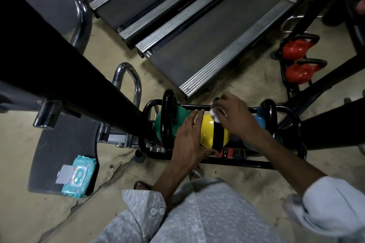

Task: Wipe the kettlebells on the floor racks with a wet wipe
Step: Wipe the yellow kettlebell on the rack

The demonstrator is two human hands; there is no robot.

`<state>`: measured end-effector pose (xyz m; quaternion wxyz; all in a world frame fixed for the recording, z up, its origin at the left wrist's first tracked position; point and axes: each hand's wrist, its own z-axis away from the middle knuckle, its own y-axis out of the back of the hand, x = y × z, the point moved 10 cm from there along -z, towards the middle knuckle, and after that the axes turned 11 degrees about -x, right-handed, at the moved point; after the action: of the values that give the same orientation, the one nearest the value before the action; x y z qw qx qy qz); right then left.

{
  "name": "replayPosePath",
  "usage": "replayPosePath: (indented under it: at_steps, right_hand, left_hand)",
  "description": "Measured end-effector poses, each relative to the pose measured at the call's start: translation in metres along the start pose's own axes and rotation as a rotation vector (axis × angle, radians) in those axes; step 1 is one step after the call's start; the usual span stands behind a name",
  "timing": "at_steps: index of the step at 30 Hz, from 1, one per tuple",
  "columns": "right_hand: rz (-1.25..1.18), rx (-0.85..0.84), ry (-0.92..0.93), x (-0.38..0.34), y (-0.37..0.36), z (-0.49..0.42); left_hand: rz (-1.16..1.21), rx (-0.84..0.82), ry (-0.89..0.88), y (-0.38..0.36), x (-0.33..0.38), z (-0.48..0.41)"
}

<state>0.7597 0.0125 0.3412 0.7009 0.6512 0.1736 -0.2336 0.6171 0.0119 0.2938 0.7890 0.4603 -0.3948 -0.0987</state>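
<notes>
A low black floor rack [233, 161] holds a green kettlebell [179, 118], a yellow kettlebell [207, 132] and a blue kettlebell [258, 122], each with a black handle. My right hand [235, 116] grips a white wet wipe [214, 114] against the top of the yellow kettlebell's handle. My left hand [189, 138] lies with straight fingers along the yellow kettlebell's left side, its thumb near the rack's front bar. Two red kettlebells [296, 59] sit on another rack at the right.
An open pack of wet wipes [79, 176] lies on a grey ribbed footplate [59, 154] at the left. A black machine beam [59, 65] crosses the left side. Treadmill decks [207, 31] lie beyond the rack. Chrome handles [128, 81] stand beside the green kettlebell.
</notes>
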Motion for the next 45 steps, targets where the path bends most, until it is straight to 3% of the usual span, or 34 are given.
replayPosePath:
  at_steps: [3,9,15,21,27,32,37,41,45]
  right_hand:
    - [-0.254,0.137,-0.183,0.043,0.005,-0.021]
    - [-0.987,0.219,-0.532,0.101,-0.045,-0.019]
    - [-1.120,0.369,-0.545,0.113,-0.061,0.005]
    - [-1.034,0.471,-0.551,0.095,-0.070,0.053]
    - [-0.982,0.377,-0.540,0.070,-0.101,0.109]
    - [-0.952,0.476,-0.474,0.072,-0.058,0.080]
    - [-0.704,0.461,-0.417,0.052,-0.028,0.074]
    - [-0.393,0.465,-0.249,0.000,-0.035,0.105]
    - [-0.230,0.494,-0.232,-0.016,-0.043,0.113]
  left_hand:
    - [-0.009,-0.007,-0.015,0.003,0.004,0.000]
    - [-0.084,-0.041,-0.055,0.004,0.018,-0.005]
    - [-0.066,-0.068,-0.076,0.004,0.021,-0.008]
    - [-0.038,-0.103,-0.091,0.003,0.016,-0.013]
    - [-0.019,-0.119,-0.116,0.003,0.015,-0.014]
    - [-0.016,-0.122,-0.112,0.003,0.016,-0.013]
    - [-0.006,-0.154,-0.124,0.002,0.013,-0.014]
    - [-0.005,-0.149,-0.152,0.002,0.013,-0.012]
    - [-0.035,-0.166,-0.173,0.005,0.018,-0.009]
